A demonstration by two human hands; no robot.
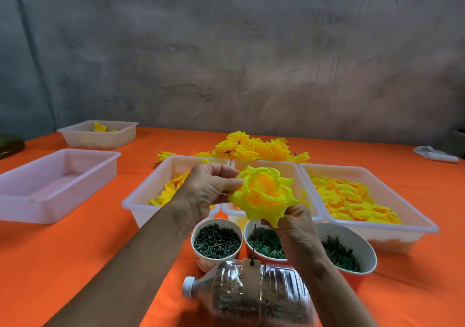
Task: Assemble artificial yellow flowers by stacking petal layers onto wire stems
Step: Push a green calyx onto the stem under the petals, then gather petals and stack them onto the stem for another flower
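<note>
Flower in hand: yellow artificial flower (264, 193), several petal layers already nested into a rose shape, held above the middle trays, in front of the person.
Left grip: left hand (208, 188) pinches the flower's left petal edge between thumb and curled fingers.
Right grip: right hand (294, 226) curls round the flower from below; the dark wire stem (254, 241) hangs down from under it, reaching a plastic bottle (251, 294) lying on the bench.
Done: a pile of finished yellow flowers (256, 148) lies on the orange bench (75, 251) behind the trays.
Left to do: many loose petal layers (352, 201) fill the right tray (377, 231), and more sit in the left-centre tray (141, 201), so plenty of flowers remain.
Parts: three paper cups, one holding dark stem pins (216, 241), one green rings (266, 246), one green calyx pieces (339, 251).
Judgement: this flower looks nearly complete; whether a calyx is fitted underneath cannot be told.
Spare: an empty-looking tray (50, 191) at the left.
</note>
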